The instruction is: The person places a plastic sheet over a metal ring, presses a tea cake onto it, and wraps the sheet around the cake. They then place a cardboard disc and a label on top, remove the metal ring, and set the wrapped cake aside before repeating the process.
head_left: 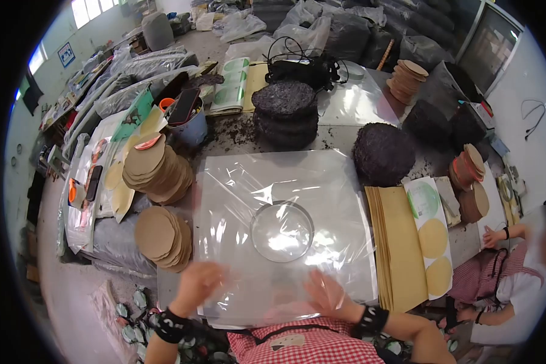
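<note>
A clear plastic sheet lies over the work surface in front of me, with glare across it. A round clear ring shows at its middle. My left hand is over the sheet's lower left edge, its fingers blurred by motion. Near the lower right part of the sheet is my right hand, fingers spread, with nothing visible in it. Both wrists wear black bands. Brown paper discs stand in stacks on the left.
Dark round cakes are stacked behind the sheet; another dark cake sits at its back right. Brown paper sheets and round labels lie right. A blue tub stands back left. Another person is at the right.
</note>
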`<action>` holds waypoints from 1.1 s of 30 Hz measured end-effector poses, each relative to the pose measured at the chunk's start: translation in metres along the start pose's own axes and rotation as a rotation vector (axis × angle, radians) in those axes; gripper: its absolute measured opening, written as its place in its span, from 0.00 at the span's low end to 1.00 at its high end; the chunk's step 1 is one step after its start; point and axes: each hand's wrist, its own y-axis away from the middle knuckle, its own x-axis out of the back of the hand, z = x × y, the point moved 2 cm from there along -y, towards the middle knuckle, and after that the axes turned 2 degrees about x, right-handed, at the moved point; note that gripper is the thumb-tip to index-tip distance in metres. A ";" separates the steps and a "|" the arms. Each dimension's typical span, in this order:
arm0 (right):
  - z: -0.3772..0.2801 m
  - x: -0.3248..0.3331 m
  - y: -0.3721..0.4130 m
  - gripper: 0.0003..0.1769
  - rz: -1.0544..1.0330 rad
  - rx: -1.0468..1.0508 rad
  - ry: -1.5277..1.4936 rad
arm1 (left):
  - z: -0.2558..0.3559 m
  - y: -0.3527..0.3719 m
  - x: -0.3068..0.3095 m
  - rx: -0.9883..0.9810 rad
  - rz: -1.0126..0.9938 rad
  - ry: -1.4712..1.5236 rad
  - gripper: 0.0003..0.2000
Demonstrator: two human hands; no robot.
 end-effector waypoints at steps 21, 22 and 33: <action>0.278 0.201 -0.130 0.09 0.627 -0.301 0.276 | -0.109 0.035 0.029 0.672 0.329 -0.377 0.07; 0.271 0.204 -0.128 0.09 0.609 -0.300 0.265 | -0.110 0.035 0.029 0.713 0.342 -0.316 0.07; 0.296 0.207 -0.118 0.13 0.628 -0.226 0.258 | -0.102 0.024 0.039 0.644 0.295 -0.366 0.06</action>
